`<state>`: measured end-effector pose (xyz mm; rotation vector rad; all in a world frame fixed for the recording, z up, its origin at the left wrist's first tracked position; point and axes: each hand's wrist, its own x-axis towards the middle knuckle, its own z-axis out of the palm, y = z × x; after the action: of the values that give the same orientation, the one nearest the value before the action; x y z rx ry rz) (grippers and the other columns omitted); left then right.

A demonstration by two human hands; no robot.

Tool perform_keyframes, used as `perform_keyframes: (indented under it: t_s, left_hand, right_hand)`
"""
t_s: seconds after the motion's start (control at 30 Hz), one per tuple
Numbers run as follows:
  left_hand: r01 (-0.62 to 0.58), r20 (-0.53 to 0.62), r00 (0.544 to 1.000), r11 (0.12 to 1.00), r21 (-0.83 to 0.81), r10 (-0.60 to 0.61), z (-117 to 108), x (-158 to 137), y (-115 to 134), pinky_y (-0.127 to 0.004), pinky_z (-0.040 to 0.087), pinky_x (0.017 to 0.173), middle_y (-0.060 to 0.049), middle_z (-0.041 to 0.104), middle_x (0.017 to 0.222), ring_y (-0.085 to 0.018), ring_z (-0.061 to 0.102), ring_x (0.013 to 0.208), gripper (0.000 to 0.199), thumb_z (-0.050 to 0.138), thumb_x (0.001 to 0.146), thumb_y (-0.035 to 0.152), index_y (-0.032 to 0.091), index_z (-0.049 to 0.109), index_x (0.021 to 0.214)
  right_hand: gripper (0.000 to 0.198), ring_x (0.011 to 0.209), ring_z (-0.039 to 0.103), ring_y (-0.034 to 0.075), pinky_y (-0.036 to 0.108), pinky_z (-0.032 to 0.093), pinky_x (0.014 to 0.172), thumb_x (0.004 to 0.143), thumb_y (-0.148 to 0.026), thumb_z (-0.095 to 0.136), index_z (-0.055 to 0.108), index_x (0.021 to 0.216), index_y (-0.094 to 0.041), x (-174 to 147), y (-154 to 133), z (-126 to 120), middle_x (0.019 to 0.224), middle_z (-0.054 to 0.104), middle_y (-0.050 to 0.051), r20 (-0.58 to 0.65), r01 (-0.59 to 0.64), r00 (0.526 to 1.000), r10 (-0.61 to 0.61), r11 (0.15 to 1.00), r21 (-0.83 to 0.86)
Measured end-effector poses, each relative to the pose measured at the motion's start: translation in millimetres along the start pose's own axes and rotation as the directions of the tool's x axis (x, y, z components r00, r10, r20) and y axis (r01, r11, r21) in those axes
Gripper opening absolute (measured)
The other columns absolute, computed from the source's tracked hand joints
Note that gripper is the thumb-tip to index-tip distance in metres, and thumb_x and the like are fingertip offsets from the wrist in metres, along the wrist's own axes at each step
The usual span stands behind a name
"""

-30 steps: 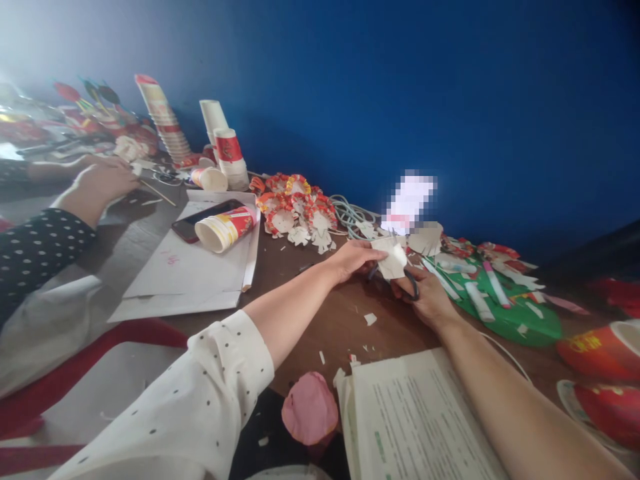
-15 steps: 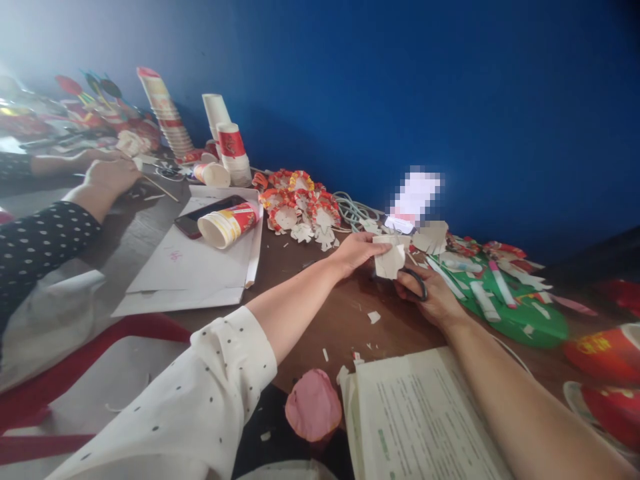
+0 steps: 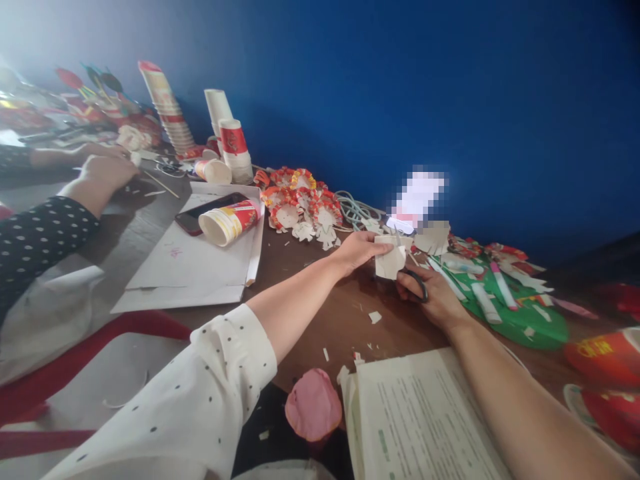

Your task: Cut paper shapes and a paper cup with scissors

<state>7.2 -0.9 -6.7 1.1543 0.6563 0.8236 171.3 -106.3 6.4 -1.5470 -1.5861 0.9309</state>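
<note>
Between finger and thumb, my left hand [image 3: 357, 252] pinches a cut piece of white paper cup [image 3: 388, 259] above the brown table. My right hand [image 3: 436, 295] is closed round the dark handles of a pair of scissors [image 3: 418, 287]. Their blades are at the cup piece, mostly hidden behind it, with the tips showing over its top edge. Small white scraps [image 3: 375, 317] lie on the table below. Just beyond my hands, a phone [image 3: 401, 225] with a bright, blurred-out screen stands against the blue wall.
Cut red-and-white cup pieces [image 3: 303, 200] are heaped left of the phone. Markers [image 3: 503, 285] lie on a green sheet [image 3: 537, 330] at right. A printed booklet [image 3: 420, 413] is in front. Left are stacked cups [image 3: 235, 150], a white folder [image 3: 175, 267] and another person's hands [image 3: 107, 172].
My hands stay nearly in place at the cup piece. The scissor tips now show above its top edge. The other person's hands have shifted slightly.
</note>
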Motion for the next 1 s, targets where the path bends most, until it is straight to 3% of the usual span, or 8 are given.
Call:
perform_keyframes:
  t_s: [0.2, 0.47, 0.8, 1.0]
  left_hand:
    - [0.056, -0.004, 0.998, 0.992, -0.111, -0.057, 9.7, -6.7, 4.7, -0.028, 0.047, 0.068, -0.004, 0.068, 0.068, -0.013, 0.061, 0.061, 0.012, 0.072, 0.076, 0.022, 0.011, 0.068, 0.079]
    - [0.056, -0.054, 0.997, 0.997, -0.061, -0.059, 16.3, -8.8, 1.7, -0.023, 0.036, 0.056, 0.001, 0.059, 0.059, -0.007, 0.046, 0.05, 0.014, 0.07, 0.078, 0.026, 0.012, 0.068, 0.079]
    - [0.042, -0.077, 0.996, 0.998, -0.037, -0.045, 19.3, -7.3, -3.8, -0.023, 0.03, 0.052, 0.001, 0.055, 0.059, -0.007, 0.041, 0.049, 0.018, 0.07, 0.077, 0.03, 0.013, 0.065, 0.076]
    - [0.051, -0.061, 0.997, 0.999, -0.018, -0.052, 17.9, -6.1, -4.9, -0.024, 0.026, 0.048, 0.003, 0.049, 0.052, -0.006, 0.037, 0.045, 0.022, 0.071, 0.077, 0.034, 0.015, 0.063, 0.072]
  right_hand:
    - [0.036, 0.05, 0.044, 0.012, 0.028, 0.03, 0.05, 0.079, -0.048, 0.066, 0.058, 0.059, -0.02, -1.1, -1.7, 5.3, 0.052, 0.055, -0.001, -0.051, 0.007, 0.999, -0.004, 0.998, 0.065]
    - [0.04, 0.05, 0.043, 0.013, 0.028, 0.028, 0.047, 0.079, -0.052, 0.066, 0.058, 0.056, -0.02, -2.1, -3.4, 11.2, 0.05, 0.054, 0.001, -0.124, 0.005, 0.992, 0.002, 0.999, 0.049]
    - [0.04, 0.049, 0.041, 0.013, 0.028, 0.03, 0.049, 0.079, -0.05, 0.065, 0.056, 0.053, -0.021, -3.8, -12.4, 13.9, 0.049, 0.053, 0.0, -0.155, -0.004, 0.988, 0.011, 0.999, 0.045]
    - [0.037, 0.049, 0.042, 0.012, 0.027, 0.028, 0.047, 0.077, -0.049, 0.067, 0.058, 0.056, -0.02, -1.6, -2.8, 14.0, 0.049, 0.052, -0.001, -0.156, -0.005, 0.988, 0.019, 0.995, 0.095]
